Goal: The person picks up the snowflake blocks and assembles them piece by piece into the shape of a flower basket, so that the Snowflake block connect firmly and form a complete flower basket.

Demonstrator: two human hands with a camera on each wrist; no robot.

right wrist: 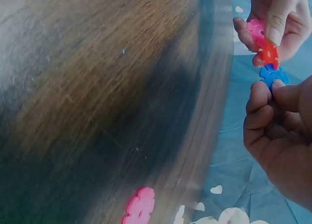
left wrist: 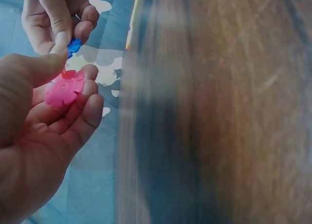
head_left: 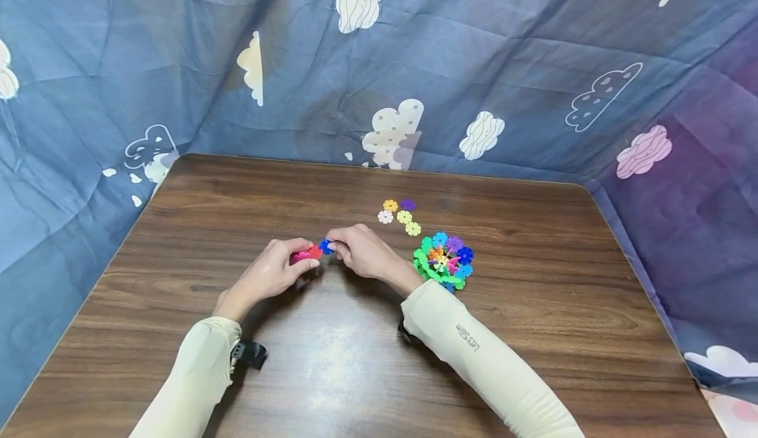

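My left hand (head_left: 274, 269) pinches a small chain of flower-shaped plastic snowflake discs between thumb and fingers. A pink disc (left wrist: 63, 90) lies against the fingers in the left wrist view, and a red-orange disc (right wrist: 269, 54) adjoins it. My right hand (head_left: 362, 251) pinches a blue disc (right wrist: 274, 77) by its edge. In the right wrist view the blue disc meets the red-orange one; how deep their slots interlock cannot be made out. Both hands hold the pieces above the wooden table (head_left: 331, 346).
A round, multicoloured assembly of snowflake discs (head_left: 443, 262) sits beside my right forearm. Beyond the right hand lie several loose discs: an orange one (head_left: 390, 206), a purple one (head_left: 407, 205), a white one (head_left: 385, 217) and pale yellow ones (head_left: 412, 229). Cloud-printed blue cloth (head_left: 308, 109) hangs behind the table.
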